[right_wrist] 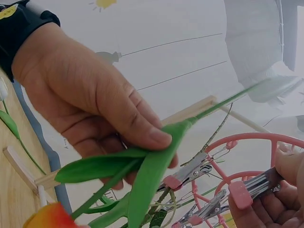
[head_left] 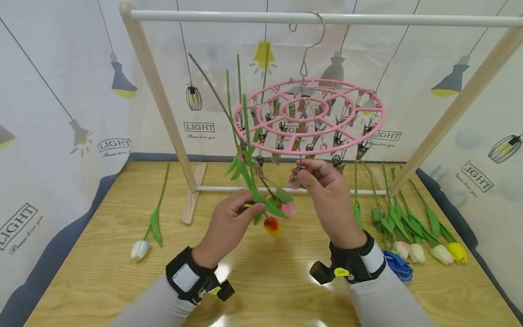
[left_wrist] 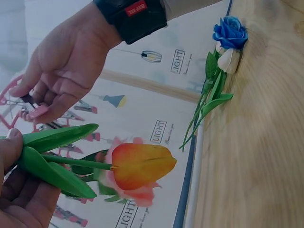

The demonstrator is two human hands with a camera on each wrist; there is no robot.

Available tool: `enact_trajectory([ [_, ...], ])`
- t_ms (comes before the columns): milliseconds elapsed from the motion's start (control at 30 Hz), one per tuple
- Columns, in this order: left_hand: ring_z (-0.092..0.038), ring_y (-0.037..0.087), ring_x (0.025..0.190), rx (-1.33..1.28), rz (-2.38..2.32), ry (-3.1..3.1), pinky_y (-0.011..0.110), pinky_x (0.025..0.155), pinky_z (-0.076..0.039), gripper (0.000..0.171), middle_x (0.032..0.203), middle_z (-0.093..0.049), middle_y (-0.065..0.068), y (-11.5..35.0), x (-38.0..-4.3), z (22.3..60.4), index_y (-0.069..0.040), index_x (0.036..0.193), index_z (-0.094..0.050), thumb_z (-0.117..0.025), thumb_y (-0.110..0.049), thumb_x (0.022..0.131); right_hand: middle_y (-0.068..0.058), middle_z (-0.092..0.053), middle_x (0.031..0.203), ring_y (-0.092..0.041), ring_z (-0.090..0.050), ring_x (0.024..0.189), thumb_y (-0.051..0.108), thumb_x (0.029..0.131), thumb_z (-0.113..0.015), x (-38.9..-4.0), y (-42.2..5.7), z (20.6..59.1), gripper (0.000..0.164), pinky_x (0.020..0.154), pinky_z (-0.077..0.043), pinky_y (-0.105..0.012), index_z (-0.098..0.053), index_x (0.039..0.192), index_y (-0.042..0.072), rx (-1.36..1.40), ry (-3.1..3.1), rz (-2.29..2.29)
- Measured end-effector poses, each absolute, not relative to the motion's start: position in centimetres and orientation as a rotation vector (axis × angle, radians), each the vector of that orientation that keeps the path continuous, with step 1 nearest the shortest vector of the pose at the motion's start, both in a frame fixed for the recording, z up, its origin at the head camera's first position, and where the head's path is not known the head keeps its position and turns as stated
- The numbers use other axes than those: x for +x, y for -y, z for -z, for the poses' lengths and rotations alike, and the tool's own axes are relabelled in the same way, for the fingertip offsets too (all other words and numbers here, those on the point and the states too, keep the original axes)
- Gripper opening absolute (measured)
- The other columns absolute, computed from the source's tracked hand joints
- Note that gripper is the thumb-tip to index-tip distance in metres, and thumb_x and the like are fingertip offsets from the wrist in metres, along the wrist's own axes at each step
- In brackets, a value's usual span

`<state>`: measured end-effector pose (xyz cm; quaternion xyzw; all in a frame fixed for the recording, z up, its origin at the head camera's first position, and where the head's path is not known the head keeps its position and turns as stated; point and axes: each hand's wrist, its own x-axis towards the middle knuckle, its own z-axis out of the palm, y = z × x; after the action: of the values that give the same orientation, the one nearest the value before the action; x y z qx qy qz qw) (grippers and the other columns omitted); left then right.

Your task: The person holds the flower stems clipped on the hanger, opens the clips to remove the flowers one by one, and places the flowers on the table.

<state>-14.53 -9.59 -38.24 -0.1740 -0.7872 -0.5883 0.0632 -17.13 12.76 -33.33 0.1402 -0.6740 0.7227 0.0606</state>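
My left hand [head_left: 229,222] pinches an orange-and-yellow tulip [left_wrist: 142,166] by its green stem and leaves, blossom pointing down and stem rising past the rack's left side. With thumb and fingers, my right hand [head_left: 333,200] grips a metal clip [right_wrist: 261,186] with pink tips at the front edge of the round pink clip hanger [head_left: 296,152]. Whether the clip's tips are apart cannot be told. Behind the tulip hangs a pink rose [left_wrist: 145,195], head down, its stem among the clips on the hanger's left. Several more green stems stand up there.
A wooden rack with a white top bar [head_left: 229,17] carries the hanger by a metal hook [head_left: 323,32]. On the table [head_left: 261,281], a white tulip [head_left: 140,250] lies at left. A blue rose [head_left: 398,265], a yellow tulip [head_left: 456,252] and several pale tulips lie at right.
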Motion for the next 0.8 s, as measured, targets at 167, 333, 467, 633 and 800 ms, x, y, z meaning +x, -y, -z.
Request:
enact_trajectory([
  [167,-0.067,0.018,0.09,-0.447,1.706,2.345,0.024,0.07,-0.051,0.023,0.116,-0.073,0.001,11.2,-14.4,37.4,-0.017,0.123,-0.075,-0.066,-0.025,0.103,0.008,-0.072,0.107,-0.01,-0.07,0.099,0.003,0.105,-0.059,-17.2,-12.8,33.3,0.024,0.093,-0.061,-0.028,-0.06,0.128,-0.005,0.44,2.015,-2.209],
  [333,-0.065,0.014,0.091,-0.365,1.682,2.305,0.023,0.07,-0.049,0.027,0.127,-0.072,0.003,12.9,-14.5,37.1,-0.015,0.129,-0.072,-0.064,-0.023,0.105,0.006,-0.073,0.107,-0.011,-0.07,0.099,0.006,0.104,-0.063,-17.0,-12.7,33.2,0.026,0.092,-0.061,-0.029,-0.059,0.127,-0.006,0.477,2.021,-2.224],
  [467,-0.058,0.009,0.079,-0.281,1.654,2.238,0.02,0.065,-0.045,0.026,0.121,-0.073,0.001,14.6,-14.7,37.2,-0.013,0.129,-0.072,-0.064,-0.019,0.105,0.001,-0.073,0.108,-0.012,-0.071,0.099,0.008,0.103,-0.065,-17.0,-12.9,33.3,0.024,0.091,-0.062,-0.031,-0.061,0.124,-0.004,0.489,2.017,-2.243],
  [633,-0.066,0.004,0.09,-0.189,1.586,2.144,0.015,0.07,-0.051,0.024,0.112,-0.074,-0.013,17.2,-14.7,37.3,-0.007,0.124,-0.075,-0.067,-0.016,0.103,-0.002,-0.074,0.108,-0.012,-0.071,0.098,0.007,0.102,-0.066,-16.9,-12.9,33.3,0.02,0.089,-0.063,-0.031,-0.063,0.12,0.001,0.494,2.011,-2.253],
  [800,-0.069,0.006,0.087,0.017,1.523,2.117,0.015,0.075,-0.055,0.025,0.093,-0.075,-0.017,20.0,-14.7,37.2,-0.008,0.12,-0.077,-0.072,-0.021,0.1,-0.002,-0.074,0.108,-0.011,-0.072,0.099,0.006,0.102,-0.066,-16.9,-12.9,33.3,0.027,0.091,-0.062,-0.031,-0.06,0.125,-0.007,0.5,2.014,-2.253],
])
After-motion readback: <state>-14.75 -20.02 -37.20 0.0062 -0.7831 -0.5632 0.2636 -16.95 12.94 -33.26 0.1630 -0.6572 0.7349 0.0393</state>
